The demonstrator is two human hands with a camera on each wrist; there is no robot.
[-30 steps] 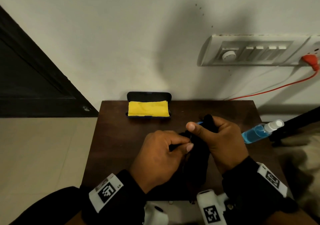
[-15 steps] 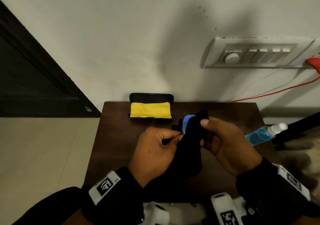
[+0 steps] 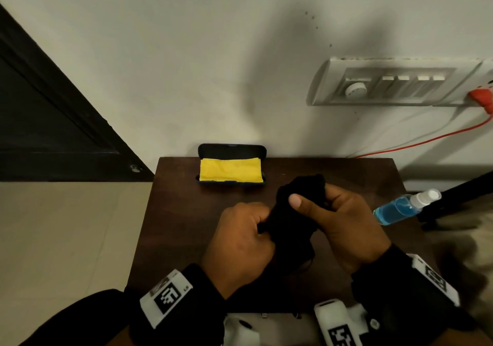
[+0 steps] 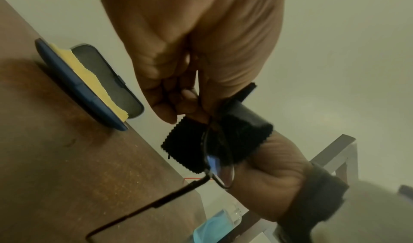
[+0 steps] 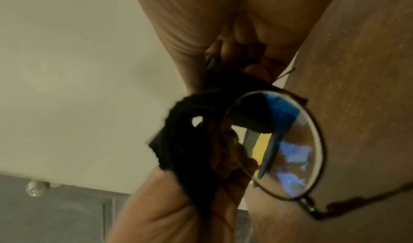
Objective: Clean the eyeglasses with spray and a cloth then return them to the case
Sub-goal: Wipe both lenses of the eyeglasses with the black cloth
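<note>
The left hand (image 3: 240, 241) pinches the eyeglasses (image 5: 274, 146) steady above the table (image 3: 186, 225) while the right hand (image 3: 344, 225) has its grip wrapped in the black cloth (image 3: 293, 212), rubbing a lens. The case (image 3: 231, 150) lies open at the table's far edge (yellow cloth (image 3: 230, 170) inside), ready for their return.

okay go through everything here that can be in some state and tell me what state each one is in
eyeglasses: held, temples unfolded
black cloth: bunched round the glasses
case: open, yellow cloth inside
spray bottle: lying on its side, part full
left hand: pinches the frame
right hand: grips the black cloth
</note>
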